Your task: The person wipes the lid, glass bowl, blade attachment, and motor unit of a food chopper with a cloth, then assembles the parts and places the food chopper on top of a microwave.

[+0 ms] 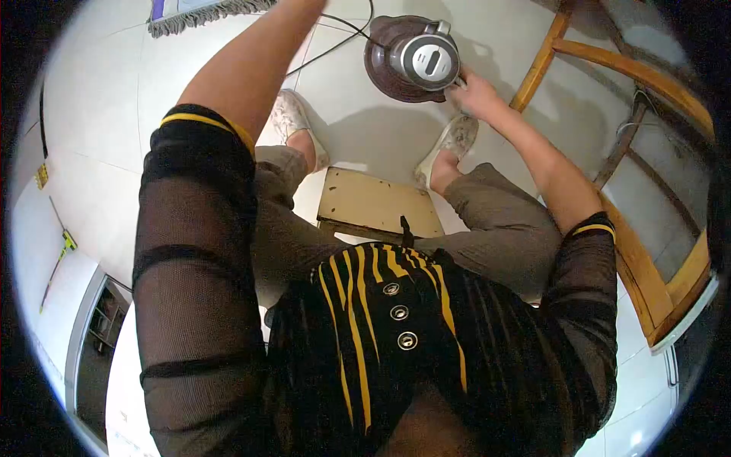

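An appliance [431,61] with a round silver top and a dark oval in its middle stands on a dark brown, scalloped base [388,76] on the tiled floor. My right hand [474,97] is at its lower right side, the fingers closed at the edge of the appliance; what exactly they grip is hard to make out. A silver handle or bracket [438,27] juts from its upper side. A black cable [335,47] runs to the left of it. My left forearm reaches up past the top edge of the view, and the left hand is out of sight.
A low wooden stool [375,199] is between my legs, behind my two shoes. At the right stands a wooden chair frame [643,72]. A fringed mat [205,17] lies at the upper left. A green-handled tool [68,242] is at the far left.
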Available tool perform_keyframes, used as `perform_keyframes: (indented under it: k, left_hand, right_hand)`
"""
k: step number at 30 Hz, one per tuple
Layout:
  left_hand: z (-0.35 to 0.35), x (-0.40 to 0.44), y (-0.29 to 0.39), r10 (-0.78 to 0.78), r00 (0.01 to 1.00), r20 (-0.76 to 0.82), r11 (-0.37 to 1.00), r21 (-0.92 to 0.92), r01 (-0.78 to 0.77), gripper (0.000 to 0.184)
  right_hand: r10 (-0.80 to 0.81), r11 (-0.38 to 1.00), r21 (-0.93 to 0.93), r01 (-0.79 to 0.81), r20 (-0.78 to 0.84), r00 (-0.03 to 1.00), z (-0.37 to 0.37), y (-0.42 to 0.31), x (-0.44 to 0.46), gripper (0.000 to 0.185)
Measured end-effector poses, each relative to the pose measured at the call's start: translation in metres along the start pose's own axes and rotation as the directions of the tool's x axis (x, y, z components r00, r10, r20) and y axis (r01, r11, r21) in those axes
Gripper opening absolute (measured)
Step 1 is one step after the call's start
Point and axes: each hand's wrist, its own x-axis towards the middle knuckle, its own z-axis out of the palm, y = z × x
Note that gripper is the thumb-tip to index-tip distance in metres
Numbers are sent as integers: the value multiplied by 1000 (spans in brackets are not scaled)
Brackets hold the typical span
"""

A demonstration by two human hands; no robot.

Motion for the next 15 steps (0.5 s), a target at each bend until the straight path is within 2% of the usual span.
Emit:
perform_keyframes:
  k: [1,2,3,4,5,6,7,8,10,11,12,13,15]
  left_hand:
    - [-12,-29,37,-2,984,-179,994,105,21,23]
    - [-29,-19,21,3,983,-184,994,105,17,23]
    - [-52,-12,-7,241,929,-280,927,349,-135,23]
    - [-66,-6,-26,478,824,-304,777,585,-234,22]
    - [-63,-39,-19,339,906,-252,684,728,-53,30]
    - [-62,-71,-9,181,955,-237,530,841,108,37]
    - [-78,-47,-58,89,964,-250,522,836,169,40]
    - [-79,-54,-69,-106,991,-77,380,918,112,38]
    - [-79,-55,-115,-330,940,85,344,938,36,34]
    - [-66,-78,-106,-234,964,122,297,954,-49,31]
    - [-60,-88,-112,-163,964,209,155,971,-185,27]
    - [-52,-94,-110,-165,951,261,80,965,-251,24]
    - [-49,-93,-138,-104,978,179,75,982,-172,23]
  right_hand:
    - [-12,999,35,15,-67,998,0,-2,-3,58]
    - [-24,997,67,33,-131,991,-1,-2,-2,57]
    - [-30,997,66,38,-124,992,0,1,0,57]
    - [-24,999,40,30,-147,989,1,4,4,54]
    - [-21,1000,14,24,-177,984,1,8,8,51]
    - [-34,999,13,37,-175,984,1,10,16,51]
    - [-19,1000,15,22,-141,990,0,14,17,48]
    - [-5,1000,14,6,-107,994,-1,17,18,45]
    - [13,1000,8,-13,-108,994,-1,15,15,42]
    - [39,999,5,-39,-108,993,-1,15,15,40]
    - [39,999,4,-38,-109,993,2,20,16,40]
    - [65,998,5,-65,-83,994,6,27,18,39]
    - [90,996,0,-91,-62,994,5,30,21,39]
